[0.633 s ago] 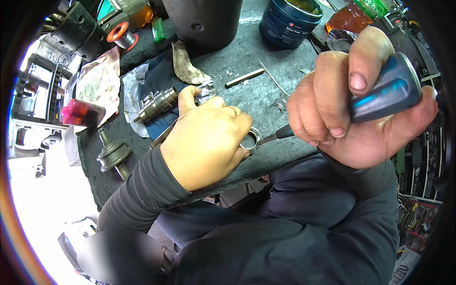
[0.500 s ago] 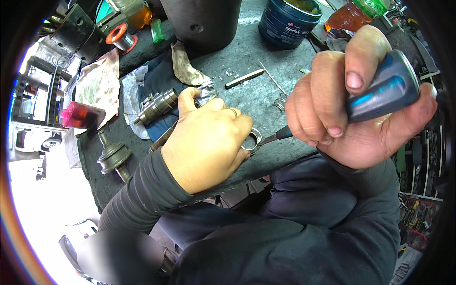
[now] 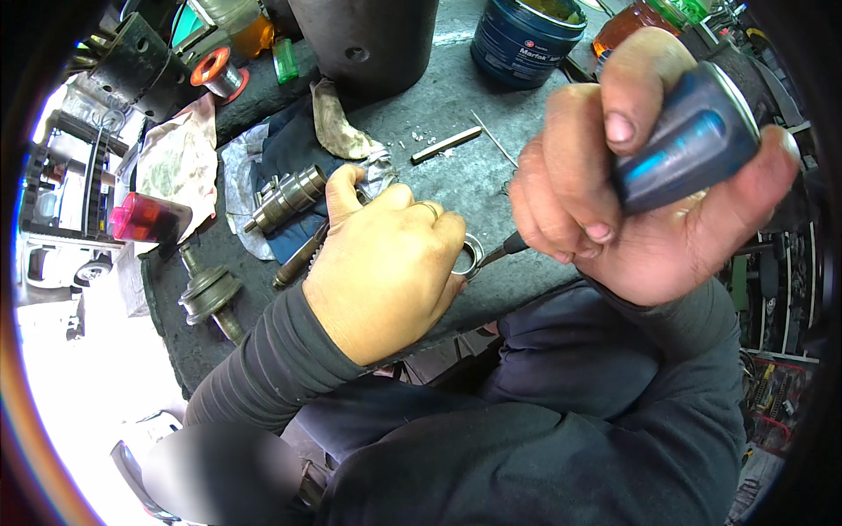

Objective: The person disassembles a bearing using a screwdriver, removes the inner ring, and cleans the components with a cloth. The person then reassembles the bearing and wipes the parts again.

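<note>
My left hand [image 3: 386,267] pinches a round, silvery metal ring [image 3: 476,245] by the near edge of the grey counter [image 3: 408,114]; my right hand [image 3: 636,175] is clamped around a blue-handled screwdriver [image 3: 688,145], tip at the ring's right rim. Work looks under way, unfinished.

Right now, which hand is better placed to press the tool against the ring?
Likely the right hand: it grips the tool, whose tip is at the right edge of the metal ring; the left hand is at the ring's left.

2 wrinkled dark sleeves [image 3: 279,361], dark trousers [image 3: 574,351], 1 thin ring [image 3: 431,209].
</note>
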`<state>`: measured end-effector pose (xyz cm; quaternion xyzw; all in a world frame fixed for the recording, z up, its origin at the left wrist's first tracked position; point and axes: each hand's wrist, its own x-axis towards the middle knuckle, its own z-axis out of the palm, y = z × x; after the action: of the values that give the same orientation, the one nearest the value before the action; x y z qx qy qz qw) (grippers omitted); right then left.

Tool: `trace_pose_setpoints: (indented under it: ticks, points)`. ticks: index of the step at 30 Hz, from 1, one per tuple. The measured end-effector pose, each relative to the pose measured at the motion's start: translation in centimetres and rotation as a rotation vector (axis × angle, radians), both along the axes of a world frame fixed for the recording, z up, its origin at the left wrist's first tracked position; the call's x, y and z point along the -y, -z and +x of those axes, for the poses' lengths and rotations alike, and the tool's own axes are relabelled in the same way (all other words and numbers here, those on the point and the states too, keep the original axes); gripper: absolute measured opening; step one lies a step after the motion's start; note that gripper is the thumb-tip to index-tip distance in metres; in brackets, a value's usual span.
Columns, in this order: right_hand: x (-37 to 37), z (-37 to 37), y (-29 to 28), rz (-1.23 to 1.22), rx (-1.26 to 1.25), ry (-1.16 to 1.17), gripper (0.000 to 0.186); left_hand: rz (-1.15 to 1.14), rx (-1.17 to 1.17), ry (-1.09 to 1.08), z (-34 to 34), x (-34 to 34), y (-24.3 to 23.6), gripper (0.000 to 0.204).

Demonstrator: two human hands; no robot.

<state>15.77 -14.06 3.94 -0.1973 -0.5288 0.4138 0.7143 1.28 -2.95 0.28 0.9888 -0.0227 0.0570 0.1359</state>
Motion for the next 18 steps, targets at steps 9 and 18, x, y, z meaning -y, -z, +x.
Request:
trace_pose_setpoints:
  ticks: [9, 18]
  points:
    - [-0.1, -1.8, -1.9, -0.129, 0.092, 0.233, 0.078, -0.036, 0.064, 0.021, 0.1, -0.1, 0.2, 0.025]
    - [-0.2, -0.8, 0.5, 0.01, 0.014, 0.234, 0.076, -0.012, 0.072, 0.115, 0.3, -0.7, 0.2, 0.026]
